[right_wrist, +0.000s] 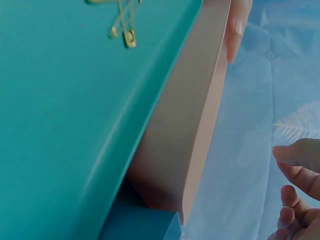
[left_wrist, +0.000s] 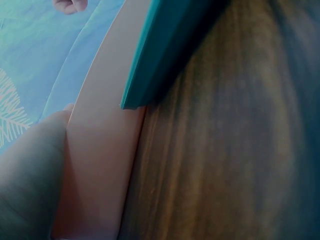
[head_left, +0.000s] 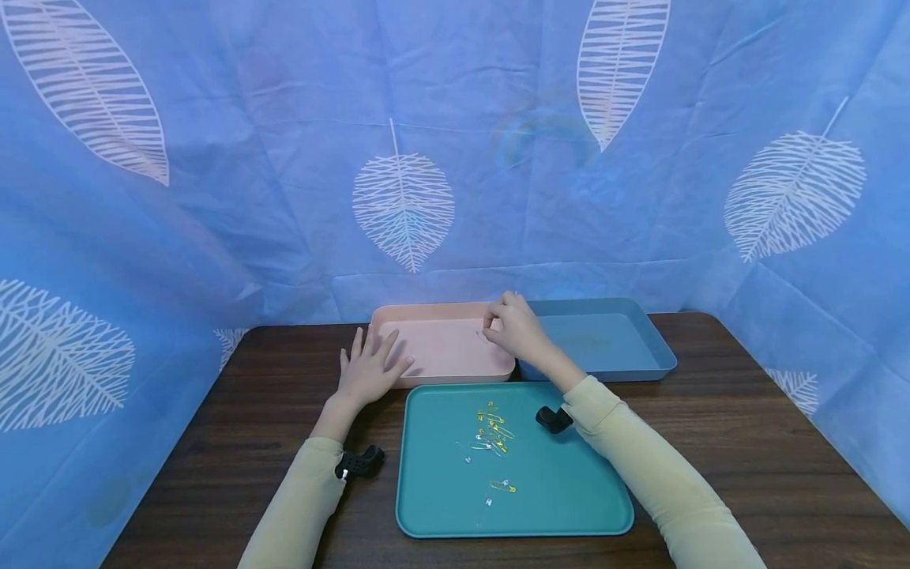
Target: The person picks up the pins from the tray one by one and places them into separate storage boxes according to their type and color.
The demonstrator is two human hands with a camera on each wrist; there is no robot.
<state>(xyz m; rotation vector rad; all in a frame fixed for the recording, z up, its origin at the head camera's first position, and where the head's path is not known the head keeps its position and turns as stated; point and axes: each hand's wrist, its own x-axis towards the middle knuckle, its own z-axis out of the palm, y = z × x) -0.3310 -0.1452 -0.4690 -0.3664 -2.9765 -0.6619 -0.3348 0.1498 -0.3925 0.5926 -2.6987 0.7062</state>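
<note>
My right hand (head_left: 515,325) is over the right end of the pink tray (head_left: 434,348), thumb and forefinger pinched together. By the fingertips in the head view shows a thin, pale silver safety pin (head_left: 481,337), very small. In the right wrist view the same pinch (right_wrist: 298,160) appears beside the tray. My left hand (head_left: 368,369) rests on the tray's left end with fingers spread. The left wrist view shows part of that hand (left_wrist: 32,165) against the tray wall. Gold and silver safety pins (head_left: 494,431) lie in a loose cluster on the green tray (head_left: 569,466).
A blue tray (head_left: 604,340) stands right of the pink one, against it. The green tray lies in front of both on the dark wooden table (head_left: 711,395). Another gold safety pin (head_left: 502,486) lies nearer the front of the green tray. A blue leaf-print cloth (head_left: 498,197) hangs behind.
</note>
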